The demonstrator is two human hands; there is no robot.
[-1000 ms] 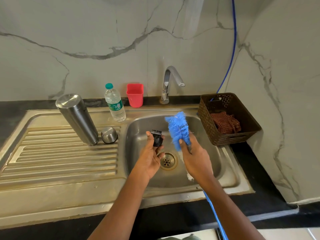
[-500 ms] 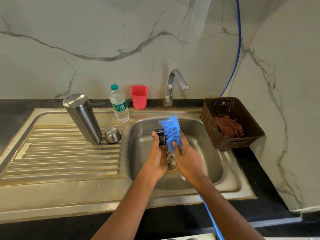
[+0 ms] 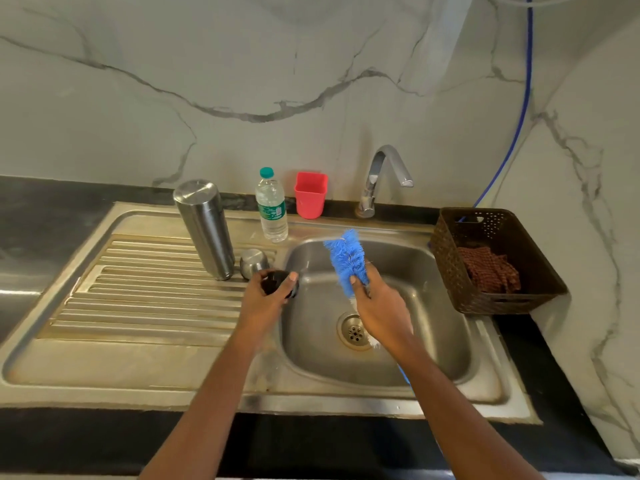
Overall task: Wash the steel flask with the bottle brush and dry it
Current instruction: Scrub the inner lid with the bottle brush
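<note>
The steel flask point(image 3: 205, 229) stands upside down on the ribbed draining board point(image 3: 145, 299), with a small steel cup lid point(image 3: 254, 262) beside its base. My left hand point(image 3: 265, 299) grips the black inner stopper point(image 3: 275, 281) at the basin's left rim, just in front of the steel lid. My right hand point(image 3: 379, 308) holds the blue bottle brush point(image 3: 346, 259) near its bristles, head pointing up and away over the sink basin point(image 3: 429, 306). The brush handle is mostly hidden under my right wrist.
A clear water bottle point(image 3: 272, 206) and a red plastic cup point(image 3: 310, 195) stand at the back rim. The tap point(image 3: 381, 174) is off. A brown basket point(image 3: 540, 271) holding a checked cloth point(image 3: 488, 270) sits right of the sink. The drain point(image 3: 354, 331) lies below my right hand.
My left hand has carried the black stopper left, away from the brush, to the basin's left rim near the steel lid. The brush head has drawn apart from the stopper.
</note>
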